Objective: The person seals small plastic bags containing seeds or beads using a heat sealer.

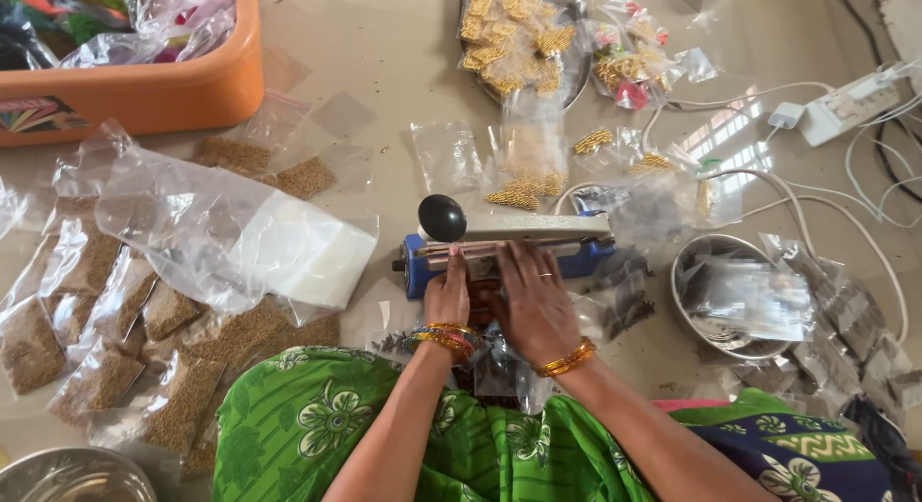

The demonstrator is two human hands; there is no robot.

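Beige floor carries a blue heat sealer with a black knob, directly ahead of both hands. Left hand curls loosely against its front edge; right hand lies flat and open, pressing a small clear plastic packet at the bar.

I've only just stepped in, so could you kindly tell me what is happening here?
A person seated on the floor rests the left hand and the right hand on a small clear plastic packet lying against a blue tabletop heat sealer, its bar down. Sealed packets of brown seeds lie to the left, and a steel bowl of empty pouches sits to the right.
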